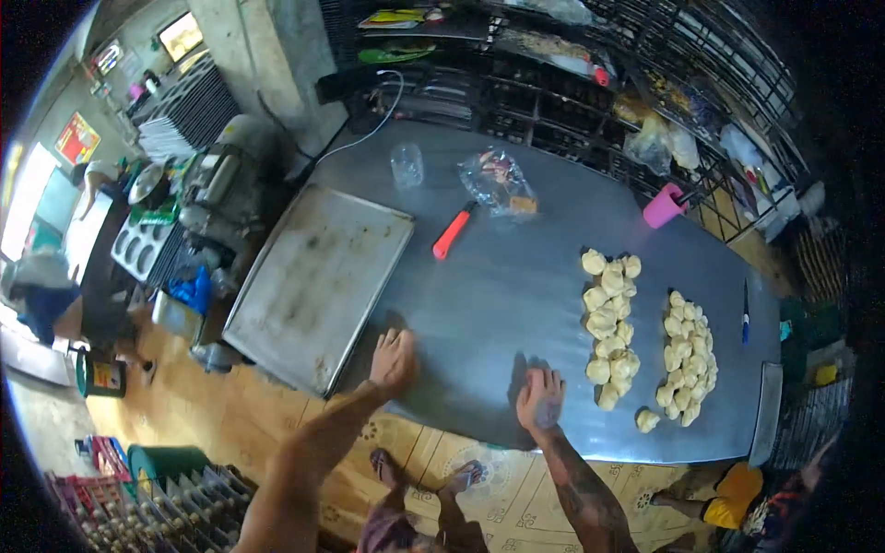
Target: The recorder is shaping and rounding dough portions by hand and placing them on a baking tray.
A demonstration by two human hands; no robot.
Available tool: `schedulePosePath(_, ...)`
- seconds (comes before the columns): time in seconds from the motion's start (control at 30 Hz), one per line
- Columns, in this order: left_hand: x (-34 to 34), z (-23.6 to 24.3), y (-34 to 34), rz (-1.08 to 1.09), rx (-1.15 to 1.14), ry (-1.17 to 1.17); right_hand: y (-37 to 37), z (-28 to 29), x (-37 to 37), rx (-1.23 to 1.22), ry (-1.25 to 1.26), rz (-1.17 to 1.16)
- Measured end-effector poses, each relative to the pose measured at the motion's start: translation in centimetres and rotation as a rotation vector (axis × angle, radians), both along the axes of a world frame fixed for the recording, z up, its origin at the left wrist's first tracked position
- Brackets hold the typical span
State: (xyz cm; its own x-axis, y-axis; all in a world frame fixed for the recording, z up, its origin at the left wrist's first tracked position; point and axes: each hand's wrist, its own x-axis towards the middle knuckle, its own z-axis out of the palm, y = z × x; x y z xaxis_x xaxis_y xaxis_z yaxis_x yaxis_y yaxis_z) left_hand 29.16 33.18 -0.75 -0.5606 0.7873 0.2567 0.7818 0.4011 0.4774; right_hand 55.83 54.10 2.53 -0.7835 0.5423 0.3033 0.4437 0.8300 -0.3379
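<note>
My left hand (395,361) is palm down on the grey metal table near its front edge, beside a large baking tray (318,276). Its fingers are curled under, and whatever lies beneath the palm is hidden. To the right, my right hand (540,403) rests on the same table (470,350), also palm down with bent fingers, its underside out of sight. Close by on its right is a column of pale dough pieces (604,323). A second cluster of dough pieces (687,359) lies farther right, with one single piece (648,421) at its near end.
Toward the back lie a red-handled tool (452,234), a clear plastic bag (496,180) and a clear plastic cup (407,166). A pink cup (664,206) stands at the far right edge. A blue-handled knife (746,318) lies at right. Other people are at both sides.
</note>
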Motion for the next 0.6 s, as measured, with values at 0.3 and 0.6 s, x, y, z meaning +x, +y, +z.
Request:
schedulePosePath(0.3, 0.1, 1.2, 8.5, 0.046, -0.083, -0.293, 2.5, -0.6, -5.9, 0.048, -0.037, -0.072)
schedulePosePath(0.6, -3.4, 1.9, 9.1, 0.192, 0.04, 0.115, 5.8, -0.6, -8.4, 0.12, 0.1, -0.109)
